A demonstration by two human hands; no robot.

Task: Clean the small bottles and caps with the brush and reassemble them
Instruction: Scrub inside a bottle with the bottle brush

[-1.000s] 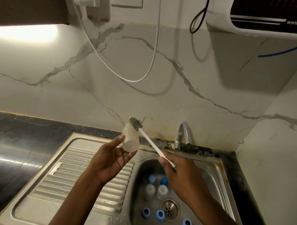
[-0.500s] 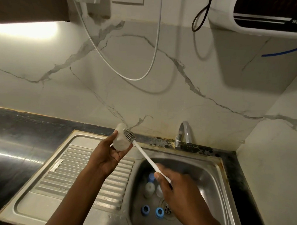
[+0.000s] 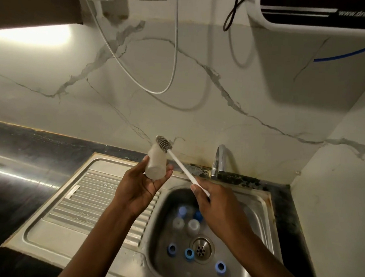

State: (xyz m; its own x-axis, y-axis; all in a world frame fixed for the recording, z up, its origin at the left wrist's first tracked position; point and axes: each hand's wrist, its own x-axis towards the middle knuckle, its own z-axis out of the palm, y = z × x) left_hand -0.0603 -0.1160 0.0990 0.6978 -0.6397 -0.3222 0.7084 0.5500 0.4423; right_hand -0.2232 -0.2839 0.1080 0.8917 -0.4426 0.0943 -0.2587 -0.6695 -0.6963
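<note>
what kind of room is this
Most likely a home kitchen, at the sink: a steel sink with a ribbed drainboard set in a dark counter, a tap against a marble-look backsplash, and what looks like a wall-mounted water purifier above.

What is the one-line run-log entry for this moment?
left hand: holds small bottle | right hand: grips brush, head by bottle mouth | sink: other bottles, blue caps loose

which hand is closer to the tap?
Right. The right hand is just in front of the tap, gripping the brush; the left hand is farther left, holding the bottle.
</note>
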